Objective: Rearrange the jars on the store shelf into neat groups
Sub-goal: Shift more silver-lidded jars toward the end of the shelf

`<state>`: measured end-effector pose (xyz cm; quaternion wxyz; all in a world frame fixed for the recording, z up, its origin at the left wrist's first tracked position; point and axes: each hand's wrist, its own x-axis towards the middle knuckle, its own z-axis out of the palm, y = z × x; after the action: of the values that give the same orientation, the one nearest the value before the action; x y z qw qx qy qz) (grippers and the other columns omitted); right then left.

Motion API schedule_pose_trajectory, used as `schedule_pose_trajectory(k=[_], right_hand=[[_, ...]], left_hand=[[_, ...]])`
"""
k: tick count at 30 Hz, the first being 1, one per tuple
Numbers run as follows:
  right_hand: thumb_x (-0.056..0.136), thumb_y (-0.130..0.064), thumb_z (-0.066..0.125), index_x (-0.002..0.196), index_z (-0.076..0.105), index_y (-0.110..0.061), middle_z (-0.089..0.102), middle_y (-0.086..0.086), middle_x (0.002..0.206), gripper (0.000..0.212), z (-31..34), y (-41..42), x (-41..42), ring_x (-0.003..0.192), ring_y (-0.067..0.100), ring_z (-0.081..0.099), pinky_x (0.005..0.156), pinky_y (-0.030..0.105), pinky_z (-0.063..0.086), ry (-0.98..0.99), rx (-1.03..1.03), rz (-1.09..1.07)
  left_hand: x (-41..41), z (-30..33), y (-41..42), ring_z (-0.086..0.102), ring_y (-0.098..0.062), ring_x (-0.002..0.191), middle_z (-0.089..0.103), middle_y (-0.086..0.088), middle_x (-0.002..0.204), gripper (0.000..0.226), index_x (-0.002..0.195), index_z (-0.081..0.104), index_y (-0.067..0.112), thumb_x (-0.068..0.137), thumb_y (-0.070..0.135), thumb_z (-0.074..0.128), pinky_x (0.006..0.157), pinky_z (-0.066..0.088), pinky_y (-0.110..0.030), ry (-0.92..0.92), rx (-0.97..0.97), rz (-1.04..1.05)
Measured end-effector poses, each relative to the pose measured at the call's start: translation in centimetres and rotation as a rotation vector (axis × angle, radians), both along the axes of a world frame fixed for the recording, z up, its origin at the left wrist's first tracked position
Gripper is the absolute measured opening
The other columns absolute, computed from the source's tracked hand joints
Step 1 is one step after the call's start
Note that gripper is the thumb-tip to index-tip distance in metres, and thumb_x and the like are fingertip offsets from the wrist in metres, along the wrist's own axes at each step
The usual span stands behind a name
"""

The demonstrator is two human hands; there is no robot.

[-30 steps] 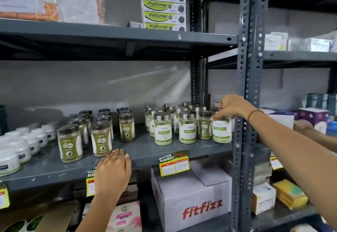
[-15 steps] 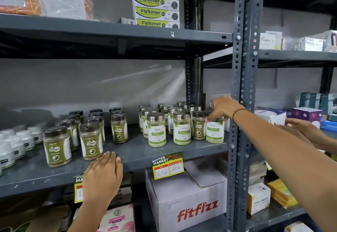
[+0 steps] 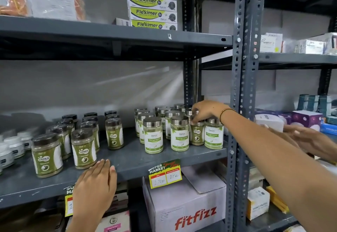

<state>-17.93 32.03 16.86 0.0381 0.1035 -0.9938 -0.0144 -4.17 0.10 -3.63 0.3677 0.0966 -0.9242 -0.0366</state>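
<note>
**Hands at the jar shelf**

Right hand (image 3: 206, 111) reaching past the grey upright (image 3: 238, 104), fingertips closed on the dark lid of a Gaska jar (image 3: 197, 133) standing among the silver-lidded Moringa jars (image 3: 179, 134). Left hand (image 3: 94, 182) resting flat, fingers spread, on the front edge of the shelf (image 3: 127, 164), just beside the dark-lidded Gaska group (image 3: 83, 149). Small white tubs (image 3: 15, 146) at far left. Price tag (image 3: 165, 174) clipped below; Fitfizz box (image 3: 186, 208) underneath.

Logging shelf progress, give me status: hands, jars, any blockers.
Right hand gripping lid of stray Gaska jar among the Moringa jars. Left hand flat on shelf edge, empty. Moringa jars crowd it both sides.
</note>
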Motion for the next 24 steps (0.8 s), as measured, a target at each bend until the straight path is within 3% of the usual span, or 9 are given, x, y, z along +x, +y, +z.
schedule_pose_trajectory(k=[4, 11, 15, 24], right_hand=[[0.081, -0.042, 0.076, 0.138, 0.052, -0.016, 0.053, 0.006, 0.142, 0.067, -0.4, 0.4, -1.3, 0.126, 0.027, 0.051, 0.101, 0.039, 0.043, -0.099, -0.085, -0.002], [0.076, -0.034, 0.082, 0.132, 0.055, -0.017, 0.056, 0.003, 0.135, 0.064, -0.2, 1.0, -1.8, 0.122, 0.023, 0.052, 0.101, 0.037, 0.042, -0.106, -0.225, 0.041], [0.077, -0.032, 0.081, 0.135, 0.054, -0.018, 0.056, 0.004, 0.139, 0.066, 1.3, 0.7, -1.4, 0.126, 0.025, 0.052, 0.106, 0.040, 0.042, 0.029, -0.228, 0.080], [0.072, -0.038, 0.082, 0.128, 0.058, -0.024, 0.064, 0.007, 0.126, 0.063, 6.2, -3.2, 2.1, 0.114, 0.030, 0.060, 0.095, 0.040, 0.050, 0.420, -0.202, 0.254]], left_hand=[[-0.2, -0.1, -0.2, 0.066, -0.026, 0.103, 0.071, -0.014, 0.107, 0.054, 0.106, 0.071, 0.003, 0.089, 0.038, 0.033, 0.092, 0.048, -0.042, -0.014, -0.010, 0.003], [-0.2, -0.1, -0.2, 0.065, -0.025, 0.105, 0.071, -0.013, 0.109, 0.054, 0.108, 0.070, 0.004, 0.090, 0.038, 0.032, 0.093, 0.048, -0.041, -0.019, -0.012, 0.006], [-0.1, -0.1, -0.1, 0.066, -0.026, 0.102, 0.071, -0.014, 0.106, 0.053, 0.105, 0.071, 0.002, 0.089, 0.037, 0.034, 0.092, 0.049, -0.042, 0.002, 0.000, 0.017], [0.2, 0.2, 0.2, 0.067, -0.024, 0.101, 0.072, -0.013, 0.106, 0.048, 0.104, 0.072, 0.003, 0.090, 0.034, 0.037, 0.092, 0.049, -0.040, 0.013, -0.002, 0.028]])
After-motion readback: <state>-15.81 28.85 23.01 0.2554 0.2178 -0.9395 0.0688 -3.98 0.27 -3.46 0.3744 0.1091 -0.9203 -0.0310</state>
